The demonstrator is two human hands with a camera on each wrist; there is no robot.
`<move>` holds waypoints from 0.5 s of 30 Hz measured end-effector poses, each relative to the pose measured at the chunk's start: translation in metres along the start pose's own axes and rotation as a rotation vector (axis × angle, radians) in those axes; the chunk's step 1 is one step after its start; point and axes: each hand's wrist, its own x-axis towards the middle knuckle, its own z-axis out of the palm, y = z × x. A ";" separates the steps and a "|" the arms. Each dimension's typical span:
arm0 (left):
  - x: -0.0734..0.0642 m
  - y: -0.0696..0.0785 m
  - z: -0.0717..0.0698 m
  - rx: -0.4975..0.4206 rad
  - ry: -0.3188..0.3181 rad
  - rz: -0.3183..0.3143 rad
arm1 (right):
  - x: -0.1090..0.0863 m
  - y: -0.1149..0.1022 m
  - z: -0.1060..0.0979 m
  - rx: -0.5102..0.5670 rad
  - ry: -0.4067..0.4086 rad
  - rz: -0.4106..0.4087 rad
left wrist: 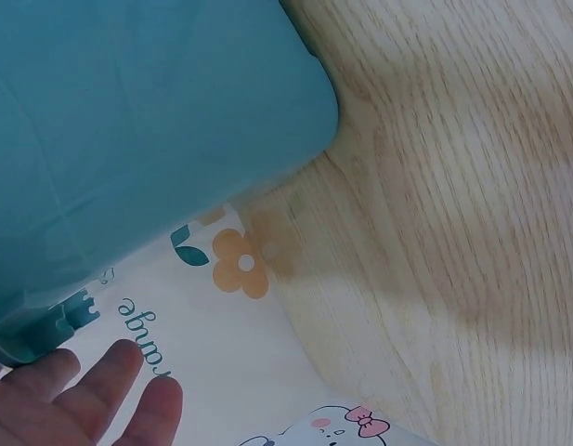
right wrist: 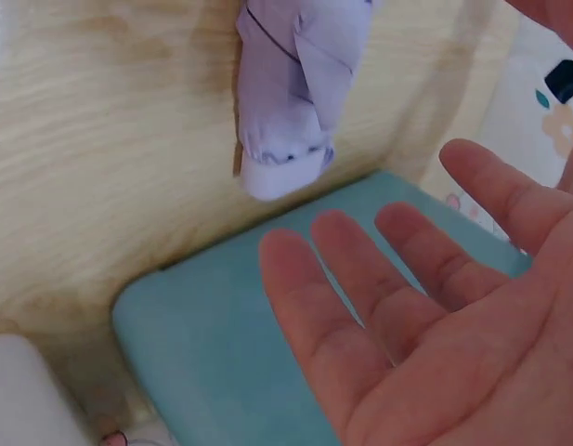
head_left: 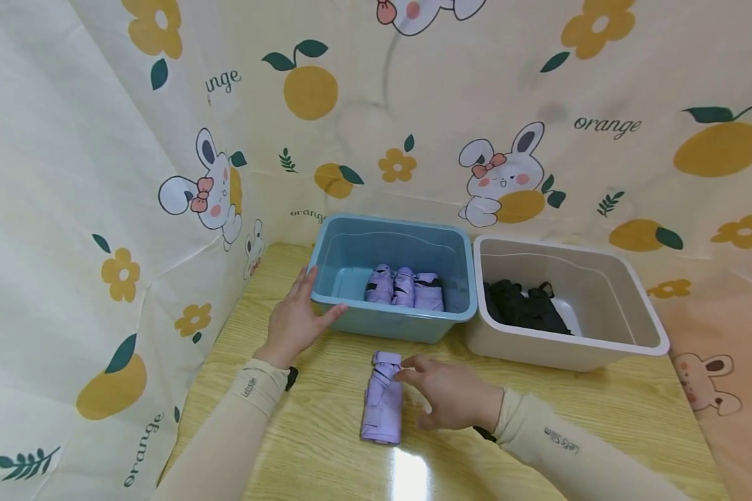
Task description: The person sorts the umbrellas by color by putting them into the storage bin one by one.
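Note:
A folded lilac umbrella [head_left: 382,407] lies on the table, its narrow end toward the blue bin [head_left: 391,320]. My right hand [head_left: 448,391] is just right of it, with fingertips close to its upper part in the head view. In the right wrist view, that hand's fingers [right wrist: 300,297] are spread and loosely bent, holding nothing. My left hand [head_left: 296,321] is at the bin's front left corner, fingers extended along the rim and thumb at the front edge. Several similar lilac umbrellas [head_left: 404,287] lie side by side inside the blue bin.
To the right of the blue bin stands a beige bin [head_left: 564,348] with black folded items [head_left: 526,309] inside. Both stand on a wood-grain table [head_left: 326,452]. Printed cloth [head_left: 376,90] hangs behind and at the left.

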 end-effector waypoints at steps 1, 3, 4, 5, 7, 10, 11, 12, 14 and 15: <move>0.000 0.000 0.000 0.001 0.001 0.001 | 0.001 -0.001 0.003 -0.003 -0.004 0.005; 0.001 0.000 -0.001 -0.005 0.004 0.006 | 0.003 -0.004 0.009 0.004 -0.014 0.018; 0.001 0.000 -0.001 -0.007 0.007 0.010 | 0.004 -0.005 0.013 0.010 -0.017 0.024; 0.001 0.000 -0.001 -0.008 0.009 0.012 | 0.006 -0.005 0.018 0.018 -0.018 0.029; 0.001 0.000 -0.001 -0.012 0.012 0.017 | 0.010 -0.006 0.028 0.023 -0.014 0.046; 0.001 0.000 0.000 -0.012 0.013 0.016 | 0.018 -0.008 0.045 0.022 0.008 0.071; 0.001 0.000 0.000 -0.012 0.012 0.014 | 0.020 -0.008 0.050 0.019 0.017 0.079; 0.001 0.000 0.000 -0.010 0.011 0.012 | 0.023 -0.009 0.055 0.014 0.021 0.086; 0.001 -0.001 0.001 -0.009 0.010 0.008 | 0.027 -0.012 0.064 0.006 0.024 0.100; 0.000 -0.001 0.001 -0.009 0.010 0.009 | 0.029 -0.013 0.068 0.000 0.028 0.106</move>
